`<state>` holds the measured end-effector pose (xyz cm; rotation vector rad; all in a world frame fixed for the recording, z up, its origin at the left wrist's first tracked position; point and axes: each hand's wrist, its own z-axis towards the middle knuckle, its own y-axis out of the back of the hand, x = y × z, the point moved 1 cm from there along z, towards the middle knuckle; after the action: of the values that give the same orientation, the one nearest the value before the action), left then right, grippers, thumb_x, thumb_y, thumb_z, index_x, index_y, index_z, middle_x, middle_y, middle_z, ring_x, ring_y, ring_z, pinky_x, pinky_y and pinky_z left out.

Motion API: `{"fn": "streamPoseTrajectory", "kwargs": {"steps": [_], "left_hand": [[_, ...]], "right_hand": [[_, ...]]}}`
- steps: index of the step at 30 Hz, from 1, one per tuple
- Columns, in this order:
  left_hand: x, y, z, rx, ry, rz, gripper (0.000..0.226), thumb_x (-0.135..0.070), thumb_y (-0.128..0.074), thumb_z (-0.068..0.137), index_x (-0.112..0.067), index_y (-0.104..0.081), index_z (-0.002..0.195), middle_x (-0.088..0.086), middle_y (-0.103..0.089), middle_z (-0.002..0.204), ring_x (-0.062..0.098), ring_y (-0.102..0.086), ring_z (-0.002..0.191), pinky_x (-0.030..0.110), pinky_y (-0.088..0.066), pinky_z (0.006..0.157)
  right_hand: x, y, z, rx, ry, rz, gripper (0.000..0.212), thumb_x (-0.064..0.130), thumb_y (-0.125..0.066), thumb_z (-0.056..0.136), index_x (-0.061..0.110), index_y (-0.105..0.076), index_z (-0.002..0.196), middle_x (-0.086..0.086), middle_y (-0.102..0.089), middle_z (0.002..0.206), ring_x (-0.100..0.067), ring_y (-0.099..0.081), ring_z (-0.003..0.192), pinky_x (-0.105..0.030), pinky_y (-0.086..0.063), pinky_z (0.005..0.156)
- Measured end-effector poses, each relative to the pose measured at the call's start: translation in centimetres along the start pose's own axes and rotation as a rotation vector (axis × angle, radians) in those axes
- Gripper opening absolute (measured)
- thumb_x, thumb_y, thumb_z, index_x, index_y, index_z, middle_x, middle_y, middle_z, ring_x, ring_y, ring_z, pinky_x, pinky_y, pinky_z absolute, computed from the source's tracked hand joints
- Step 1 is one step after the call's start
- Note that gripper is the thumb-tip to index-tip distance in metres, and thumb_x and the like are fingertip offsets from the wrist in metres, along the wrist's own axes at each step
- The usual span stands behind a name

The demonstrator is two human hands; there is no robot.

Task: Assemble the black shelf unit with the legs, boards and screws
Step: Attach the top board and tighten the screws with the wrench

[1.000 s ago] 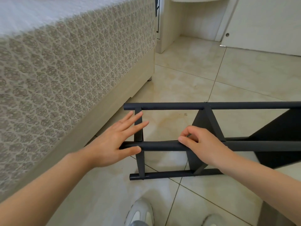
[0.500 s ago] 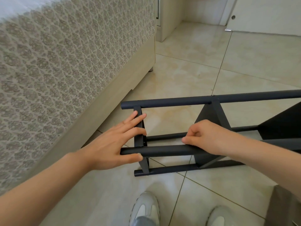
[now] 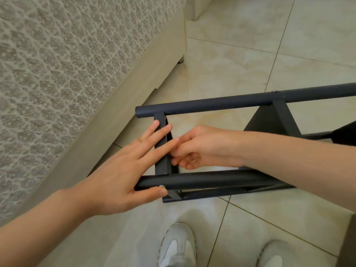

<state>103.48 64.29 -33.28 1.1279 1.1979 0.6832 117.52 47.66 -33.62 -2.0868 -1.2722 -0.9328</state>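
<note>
The black shelf unit lies on its side on the tiled floor, with its far leg tube (image 3: 212,105) and near leg tube (image 3: 212,180) running left to right. A short black cross bar (image 3: 161,164) joins them at the left end. My left hand (image 3: 123,170) rests on that end: its straight fingers lie over the cross bar and its thumb presses the near tube beside a silver screw head (image 3: 161,186). My right hand (image 3: 202,147) reaches in from the right, fingers curled against the cross bar's inner edge. A black shelf board (image 3: 269,120) stands further right.
A bed with a patterned cover (image 3: 57,64) and a beige base runs along the left, close to the shelf's end. My two light shoes (image 3: 177,247) stand on the tiles just in front of the unit. A second screw head (image 3: 274,90) shows on the far tube.
My right hand let go of the near tube and slid left to the cross bar, meeting my left fingertips. The view tilted down and closer. My left hand stayed put.
</note>
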Motion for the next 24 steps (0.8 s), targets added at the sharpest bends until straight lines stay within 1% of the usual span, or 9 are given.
{"fn": "streamPoseTrajectory", "kwargs": {"steps": [2, 5, 9, 13, 14, 18, 21, 24], "left_hand": [[-0.1, -0.2, -0.2, -0.001, -0.009, 0.028, 0.083, -0.065, -0.045, 0.094, -0.031, -0.013, 0.162, -0.006, 0.001, 0.170, 0.022, 0.005, 0.156, 0.039, -0.017, 0.122], [-0.6, -0.7, -0.8, -0.021, -0.021, 0.052, 0.082, -0.067, -0.042, 0.095, -0.027, -0.016, 0.161, -0.001, -0.003, 0.170, 0.026, 0.001, 0.157, 0.039, -0.015, 0.120], [-1.6, -1.3, -1.6, -0.041, -0.016, 0.066, 0.085, -0.067, -0.041, 0.095, -0.020, -0.016, 0.162, 0.003, -0.005, 0.170, 0.029, 0.000, 0.156, 0.038, -0.012, 0.122], [-2.6, -1.6, -2.1, -0.073, -0.021, 0.093, 0.092, -0.065, -0.042, 0.094, -0.010, -0.014, 0.161, 0.006, -0.007, 0.170, 0.029, -0.003, 0.156, 0.040, -0.010, 0.124], [-2.9, -1.8, -2.3, -0.077, -0.021, 0.093, 0.092, -0.065, -0.043, 0.094, -0.008, -0.013, 0.161, 0.006, -0.007, 0.170, 0.029, -0.004, 0.156, 0.041, -0.010, 0.124], [-3.8, -2.3, -3.2, -0.091, -0.038, 0.074, 0.090, -0.064, -0.044, 0.094, -0.009, -0.017, 0.160, 0.007, -0.010, 0.169, 0.029, -0.006, 0.156, 0.042, -0.012, 0.125], [-4.1, -2.7, -3.6, -0.098, -0.043, 0.061, 0.090, -0.064, -0.045, 0.094, -0.008, -0.019, 0.159, 0.008, -0.011, 0.169, 0.031, -0.006, 0.156, 0.042, -0.013, 0.125], [-4.3, -2.9, -3.7, -0.096, -0.049, 0.051, 0.089, -0.064, -0.044, 0.095, -0.008, -0.018, 0.159, 0.009, -0.010, 0.169, 0.032, -0.006, 0.156, 0.041, -0.012, 0.126]], "right_hand": [[-0.8, -0.7, 0.4, 0.000, -0.004, 0.095, 0.014, 0.008, -0.064, 0.092, 0.002, -0.070, 0.104, -0.006, -0.071, 0.077, -0.012, -0.062, 0.068, -0.023, -0.054, 0.068], [-1.4, -1.1, 0.4, 0.039, -0.005, 0.141, 0.011, 0.006, -0.062, 0.092, 0.005, -0.070, 0.099, -0.007, -0.070, 0.079, -0.013, -0.059, 0.070, -0.021, -0.051, 0.065], [-2.5, -1.3, -0.1, 0.078, -0.080, 0.114, 0.013, 0.008, -0.063, 0.092, 0.007, -0.072, 0.101, -0.008, -0.071, 0.087, -0.014, -0.059, 0.076, -0.026, -0.050, 0.073], [-3.2, -1.6, -0.5, 0.158, -0.107, 0.154, 0.012, 0.011, -0.067, 0.091, 0.006, -0.073, 0.101, -0.007, -0.074, 0.088, -0.012, -0.062, 0.074, -0.028, -0.051, 0.083], [-3.5, -1.9, -0.6, 0.186, -0.117, 0.160, 0.012, 0.010, -0.067, 0.091, 0.006, -0.073, 0.100, -0.007, -0.074, 0.088, -0.012, -0.064, 0.073, -0.028, -0.052, 0.083], [-4.6, -2.7, -1.2, 0.287, -0.096, 0.149, 0.009, 0.012, -0.065, 0.092, 0.010, -0.073, 0.096, -0.005, -0.075, 0.086, -0.009, -0.070, 0.073, -0.019, -0.056, 0.069], [-5.3, -3.1, -1.7, 0.313, -0.072, 0.144, 0.009, 0.014, -0.066, 0.092, 0.015, -0.074, 0.093, -0.005, -0.075, 0.091, -0.011, -0.070, 0.076, -0.020, -0.056, 0.069], [-5.4, -3.5, -1.8, 0.314, -0.080, 0.079, 0.008, 0.013, -0.065, 0.092, 0.012, -0.073, 0.091, -0.003, -0.074, 0.086, -0.010, -0.070, 0.074, -0.018, -0.055, 0.066]]}}
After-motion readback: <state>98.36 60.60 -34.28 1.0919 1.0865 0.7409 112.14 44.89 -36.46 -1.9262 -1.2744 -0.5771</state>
